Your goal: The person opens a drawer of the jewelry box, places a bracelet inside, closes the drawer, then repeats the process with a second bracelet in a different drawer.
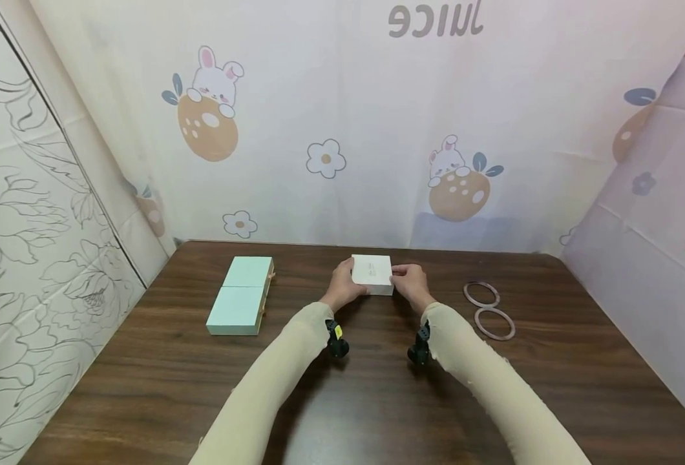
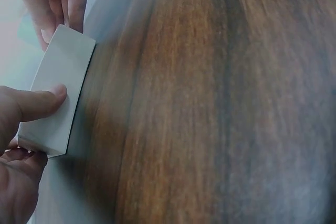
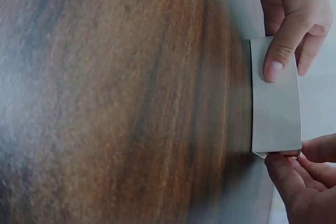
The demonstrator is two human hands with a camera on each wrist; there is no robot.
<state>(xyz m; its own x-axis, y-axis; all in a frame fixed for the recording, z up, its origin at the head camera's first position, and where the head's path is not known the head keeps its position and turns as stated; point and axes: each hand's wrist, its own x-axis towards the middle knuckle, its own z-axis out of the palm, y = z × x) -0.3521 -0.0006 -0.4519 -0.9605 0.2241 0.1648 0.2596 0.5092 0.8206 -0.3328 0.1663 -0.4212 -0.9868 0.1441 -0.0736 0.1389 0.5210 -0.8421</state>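
A small white box [image 1: 371, 268] with faint print on its lid sits on the table toward the back, in the middle of the head view. My left hand [image 1: 342, 284] grips its left end, the thumb flat on the near side, as the left wrist view shows. At the right end, the fingers of my right hand [image 1: 413, 284] pinch the edge. In the right wrist view, a narrow brownish strip [image 3: 290, 153] shows at that end, between the right thumb and fingers. The fingers partly hide this end of the box.
Two mint-green boxes [image 1: 234, 307] lie end to end on the left, with brownish ribbon bits along their right side. Two pale pinkish rings [image 1: 513, 327] lie on the right. A patterned curtain [image 1: 284, 200] hangs behind the dark wooden table [image 1: 371, 413].
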